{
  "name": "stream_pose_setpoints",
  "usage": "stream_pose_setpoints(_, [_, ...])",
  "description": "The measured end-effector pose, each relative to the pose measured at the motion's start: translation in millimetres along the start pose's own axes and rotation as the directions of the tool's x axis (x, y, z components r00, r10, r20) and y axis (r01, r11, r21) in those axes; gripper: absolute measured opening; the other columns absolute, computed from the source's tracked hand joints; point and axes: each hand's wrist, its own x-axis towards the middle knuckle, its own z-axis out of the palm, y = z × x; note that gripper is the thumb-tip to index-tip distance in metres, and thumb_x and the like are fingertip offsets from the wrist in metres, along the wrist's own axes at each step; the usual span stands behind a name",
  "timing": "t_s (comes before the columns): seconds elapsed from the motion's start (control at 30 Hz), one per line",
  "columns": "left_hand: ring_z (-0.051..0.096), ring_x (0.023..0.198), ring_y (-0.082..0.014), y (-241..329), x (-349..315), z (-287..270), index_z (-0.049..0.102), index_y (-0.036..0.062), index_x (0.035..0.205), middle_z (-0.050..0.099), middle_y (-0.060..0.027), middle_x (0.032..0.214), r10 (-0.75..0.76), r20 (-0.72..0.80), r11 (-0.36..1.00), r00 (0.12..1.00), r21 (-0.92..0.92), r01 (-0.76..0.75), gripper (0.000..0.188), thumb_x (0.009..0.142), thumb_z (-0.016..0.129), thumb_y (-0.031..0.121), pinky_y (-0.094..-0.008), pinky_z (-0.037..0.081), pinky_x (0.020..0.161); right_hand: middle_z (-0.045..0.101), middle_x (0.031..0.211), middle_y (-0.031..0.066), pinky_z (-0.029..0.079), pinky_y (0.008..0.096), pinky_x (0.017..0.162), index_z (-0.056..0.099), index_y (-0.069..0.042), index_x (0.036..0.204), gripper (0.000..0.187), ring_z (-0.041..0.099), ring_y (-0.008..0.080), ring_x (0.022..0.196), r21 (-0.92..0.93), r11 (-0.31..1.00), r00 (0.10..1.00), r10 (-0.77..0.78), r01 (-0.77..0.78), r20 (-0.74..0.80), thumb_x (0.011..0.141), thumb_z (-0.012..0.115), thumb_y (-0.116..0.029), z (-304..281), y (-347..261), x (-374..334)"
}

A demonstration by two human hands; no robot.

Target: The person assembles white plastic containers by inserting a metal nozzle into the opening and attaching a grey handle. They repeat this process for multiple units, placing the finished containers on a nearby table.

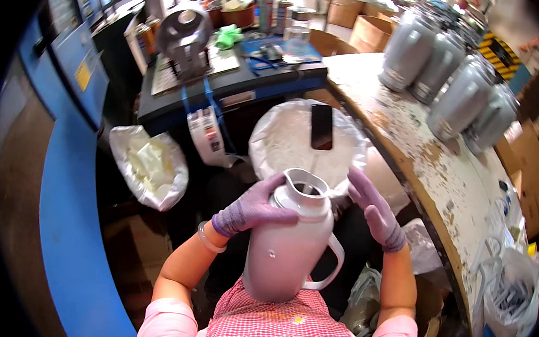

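Note:
A grey jug [290, 246] with a side handle and an open round mouth leans against my red checked apron [282, 334]. It looks like a vacuum flask body without a lid; something pale shows inside the mouth. My left hand [257, 207], in a purple knit glove, is wrapped round the jug's shoulder just below the neck. On the mouth's right, my gloved right hand [374, 208] is raised with its fingers stretched out, apart from the jug and holding nothing. The handle [336, 262] points to the right, below that hand.
A white-lined bin [272, 137] stands ahead, with a black phone-like slab [321, 128] in front of it. A smaller lined bin [177, 180] is left. Several grey jugs [458, 98] stand on the worn curved table [406, 122]. A dark bench [238, 87] holds tools.

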Motion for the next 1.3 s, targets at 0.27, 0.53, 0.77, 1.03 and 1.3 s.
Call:
stream_pose_setpoints(0.27, [0.055, 0.122, -0.0312, 62, 25, 30, 0.055, 0.0023, 0.134, 0.055, -0.0160, 0.129, 0.164, 0.356, 0.843, 0.920, 0.433, -0.318, 0.090, 0.059, 0.092, 0.035, -0.0405, 0.045, 0.105, 0.066, 0.109, 0.0090, 0.041, 0.0508, 0.108, 0.065, -0.006, 0.108, 0.039, 0.062, 0.0287, 0.108, -0.547, 0.647, 0.847, -0.391, 0.531, 0.359, 0.080, 0.080, -0.030, 35, -64, 10])
stream_pose_setpoints(0.53, [0.054, 0.123, -0.0211, 51, 15, 33, 0.051, 0.0005, 0.137, 0.057, -0.0129, 0.134, 0.072, 0.299, 0.991, 0.952, 0.085, -0.101, 0.089, 0.063, 0.091, 0.029, -0.0360, 0.042, 0.108, 0.059, 0.067, 0.0044, 0.049, 0.0430, 0.090, 0.059, -0.010, 0.066, 0.023, 0.062, 0.0246, 0.069, -0.630, 0.588, 0.861, -0.339, 0.508, 0.379, 0.084, 0.066, -0.022, 58, -67, 17])
stream_pose_setpoints(0.77, [0.063, 0.109, -0.0168, 52, 5, 20, 0.056, -0.0003, 0.132, 0.066, -0.0119, 0.120, 0.145, 0.121, 0.962, 0.982, 0.213, -0.169, 0.080, 0.068, 0.091, 0.032, -0.0320, 0.049, 0.099, 0.064, 0.102, 0.0134, 0.050, 0.0365, 0.086, 0.061, -0.002, 0.096, 0.018, 0.062, 0.0262, 0.090, -0.825, 0.483, 0.755, -0.647, 0.293, -0.110, 0.089, 0.053, -0.016, 12, -97, 64])
stream_pose_setpoints(1.03, [0.063, 0.112, -0.0319, 70, -48, -44, 0.064, -0.0050, 0.118, 0.065, -0.0230, 0.120, 0.355, -0.349, 0.931, 0.868, 0.221, -0.291, 0.093, 0.043, 0.092, 0.041, -0.0412, 0.049, 0.099, 0.064, 0.113, 0.0185, 0.048, 0.0392, 0.096, 0.058, 0.003, 0.123, 0.051, 0.062, 0.0304, 0.105, -0.968, -0.061, 0.065, -0.995, 0.242, 0.078, 0.088, 0.073, -0.031, -115, -100, 251])
stream_pose_setpoints(1.3, [0.059, 0.119, -0.0341, 18, -70, -51, 0.063, -0.0025, 0.119, 0.061, -0.0194, 0.123, 0.408, -0.447, 0.881, 0.796, 0.422, -0.215, 0.084, 0.049, 0.098, 0.028, -0.0435, 0.048, 0.102, 0.069, 0.110, 0.0197, 0.053, 0.0445, 0.089, 0.065, -0.011, 0.120, 0.037, 0.067, 0.0354, 0.104, -0.987, 0.109, 0.901, 0.406, 0.120, 0.154, 0.095, 0.051, -0.035, -12, 154, 322])
